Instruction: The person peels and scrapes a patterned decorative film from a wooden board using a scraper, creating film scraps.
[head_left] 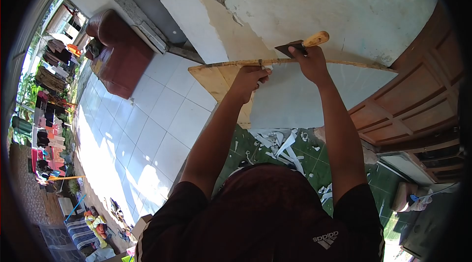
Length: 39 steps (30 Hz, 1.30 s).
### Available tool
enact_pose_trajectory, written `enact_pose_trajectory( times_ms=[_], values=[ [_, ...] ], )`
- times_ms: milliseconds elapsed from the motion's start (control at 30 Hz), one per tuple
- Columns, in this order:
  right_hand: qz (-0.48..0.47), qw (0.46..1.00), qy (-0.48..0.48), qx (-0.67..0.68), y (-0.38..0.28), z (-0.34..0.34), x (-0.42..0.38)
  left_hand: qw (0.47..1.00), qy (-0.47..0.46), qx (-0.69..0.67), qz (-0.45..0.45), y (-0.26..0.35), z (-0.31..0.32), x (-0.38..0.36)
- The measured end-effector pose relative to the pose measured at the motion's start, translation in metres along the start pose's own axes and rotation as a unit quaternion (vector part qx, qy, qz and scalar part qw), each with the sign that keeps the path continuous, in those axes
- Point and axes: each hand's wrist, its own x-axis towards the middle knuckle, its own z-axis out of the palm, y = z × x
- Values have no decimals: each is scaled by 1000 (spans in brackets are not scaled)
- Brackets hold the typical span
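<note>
Both arms reach forward to a wooden board (pixel 214 75), bare pale wood on its left and faced with a light grey covering (pixel 290 102) on the right. My left hand (pixel 247 84) is closed at the border between the two, near the board's upper edge. A small whitish bit of the covering shows at its fingertips; the rest of the pinch is hidden. My right hand (pixel 310 65) grips a trowel (pixel 314 39) near its neck, thumb against the dark blade. The wooden handle points up and right, and the blade lies just above the board's upper edge.
Torn white strips (pixel 282 146) litter the green tiled floor (pixel 231 163) below the board. A patchy wall (pixel 305 6) rises behind it. To the right is a panelled wooden door (pixel 408 95); a brown sofa (pixel 123 58) stands left on white tiles (pixel 162 104).
</note>
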Motion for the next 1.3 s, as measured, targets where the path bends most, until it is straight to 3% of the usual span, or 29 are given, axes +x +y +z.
enact_pose_trajectory(
  times_ms=[100,300,500,900,1100,1200,1300],
  values=[
    [-4,1000,3,2,-1,2,-1,999,0,-8,-39,13,19,-14],
    [12,1000,-7,-18,-5,-1,-2,981,-4,-179,-78,11,31,3],
    [-15,1000,6,-18,-5,0,-3,971,24,-229,-61,5,38,6],
    [9,1000,10,0,-3,-1,0,998,43,-36,34,-13,24,4],
    [29,999,-8,-19,-4,-6,-3,994,-13,81,74,-19,17,-7],
    [1,1000,9,-12,-2,-1,-5,996,82,26,27,-6,26,-23],
    [6,999,20,33,-3,1,-6,942,228,225,97,8,26,-33]
  ],
)
